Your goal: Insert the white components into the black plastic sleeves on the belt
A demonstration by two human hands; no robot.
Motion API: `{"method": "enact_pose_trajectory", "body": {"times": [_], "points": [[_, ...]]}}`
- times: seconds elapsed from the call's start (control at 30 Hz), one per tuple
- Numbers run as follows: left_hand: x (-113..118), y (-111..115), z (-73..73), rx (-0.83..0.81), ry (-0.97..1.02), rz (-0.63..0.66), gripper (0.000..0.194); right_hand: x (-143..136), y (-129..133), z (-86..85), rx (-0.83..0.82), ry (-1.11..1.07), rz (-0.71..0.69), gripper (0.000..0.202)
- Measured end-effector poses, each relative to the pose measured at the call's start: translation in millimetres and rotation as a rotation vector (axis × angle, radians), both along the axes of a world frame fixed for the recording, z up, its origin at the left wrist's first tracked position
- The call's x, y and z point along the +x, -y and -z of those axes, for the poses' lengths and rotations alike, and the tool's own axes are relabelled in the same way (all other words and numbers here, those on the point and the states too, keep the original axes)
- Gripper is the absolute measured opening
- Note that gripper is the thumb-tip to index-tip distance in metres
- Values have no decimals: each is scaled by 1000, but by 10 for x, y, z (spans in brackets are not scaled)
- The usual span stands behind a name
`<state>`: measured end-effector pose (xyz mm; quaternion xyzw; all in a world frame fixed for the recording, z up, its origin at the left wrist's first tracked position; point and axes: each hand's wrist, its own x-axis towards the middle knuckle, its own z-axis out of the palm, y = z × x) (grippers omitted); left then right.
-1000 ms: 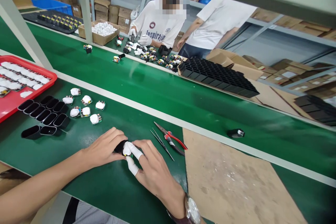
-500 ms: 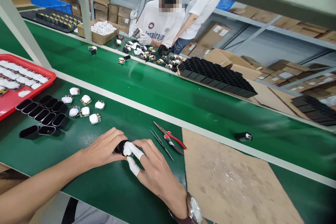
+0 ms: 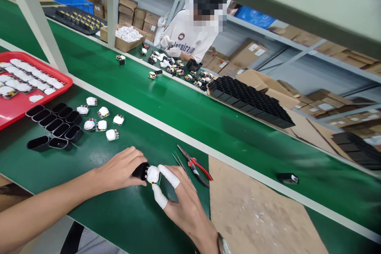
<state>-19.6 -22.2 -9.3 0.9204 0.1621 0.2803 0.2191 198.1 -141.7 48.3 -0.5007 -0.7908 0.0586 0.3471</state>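
Observation:
My left hand (image 3: 125, 168) is closed around a black plastic housing (image 3: 139, 171), its open end facing right. Between the white-covered thumb and forefinger of my right hand (image 3: 175, 194) is a small circuit board (image 3: 153, 175) topped with a white pad. The board's left end meets the mouth of the housing; whether it reaches inside I cannot tell. Farther left stand several empty black housings (image 3: 54, 124), mouths up. Several more boards with white pads (image 3: 101, 125) lie beside them. Tweezers (image 3: 182, 164) and red-handled pliers (image 3: 195, 165) rest just beyond my right hand.
A red tray (image 3: 68, 84) of padded boards sits at far left. A brown cardboard sheet (image 3: 256, 210) covers the bench at right. Past the white rail runs a green belt (image 3: 178, 107), carrying one black housing (image 3: 287, 178). Across it, a person (image 3: 190, 31) handles parts.
My right hand has opened the gap between board and housing slightly, showing more of the board. The view has shifted a little. Across the belt, the person's hands have moved.

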Motion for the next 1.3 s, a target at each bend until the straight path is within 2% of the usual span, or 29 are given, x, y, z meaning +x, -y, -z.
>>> {"method": "enact_pose_trajectory", "body": {"times": [0.53, 0.77, 0.9, 1.07, 1.17, 1.3], "points": [[-9, 3, -22, 1, 59, 17, 50, -122, -21, 43, -1, 170, 21, 59], [-22, 11, -3, -52, 20, 51, 46, -182, -58, 51, -36, 261, 32, 50], [-36, 12, -5, -168, -30, 78, 39, -132, -75, 59, -74, 161, -4, 51], [-21, -4, -15, -326, -85, 119, 45, -105, -89, 143, -80, 138, -55, 29], [-21, -14, -42, -394, -94, 125, 49, -111, -94, 215, -124, 134, -59, 32], [-51, 20, -64, -480, -107, 52, 39, -87, -89, 274, -109, 49, -34, 34]]}}
